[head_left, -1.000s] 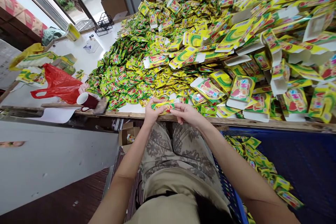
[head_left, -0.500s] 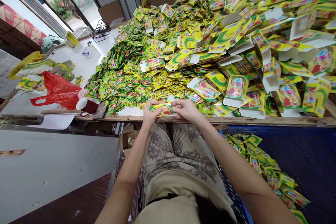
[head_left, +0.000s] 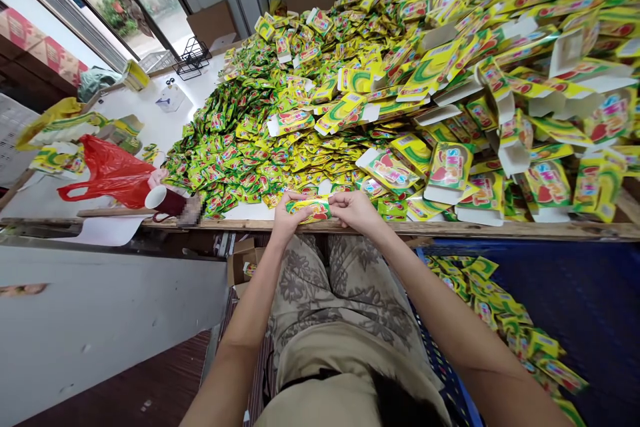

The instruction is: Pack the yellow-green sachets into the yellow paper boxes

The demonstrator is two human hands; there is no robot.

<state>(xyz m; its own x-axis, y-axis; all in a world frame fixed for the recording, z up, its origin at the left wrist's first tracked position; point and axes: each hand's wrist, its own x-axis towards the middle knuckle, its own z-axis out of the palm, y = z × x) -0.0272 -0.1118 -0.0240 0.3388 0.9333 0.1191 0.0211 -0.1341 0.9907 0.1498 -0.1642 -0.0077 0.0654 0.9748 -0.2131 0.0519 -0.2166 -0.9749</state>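
Between my hands, at the front edge of the table, is a small yellow and green printed candy box (head_left: 316, 209) with red fruit on its face. My left hand (head_left: 289, 215) grips its left end, thumb across the front. At the right end, the fingers of my right hand (head_left: 353, 207) are pinched on the box; its end flap is hidden behind them. Just beyond lies a heap of small green and yellow packets (head_left: 245, 167). To the right, many open-ended cartons (head_left: 451, 170) of the same print are piled up, white flaps showing.
On the left stand a dark red mug (head_left: 167, 203) and a red plastic bag (head_left: 113, 173). A wire rack (head_left: 193, 57) sits farther back. Below the table at right, a blue crate (head_left: 590, 293) holds several filled boxes (head_left: 500, 307). A small cardboard box (head_left: 244, 260) is under the edge.
My right hand has shifted very slightly to the right at the box's end, and a little more of the printed face shows. The left hand keeps its hold.
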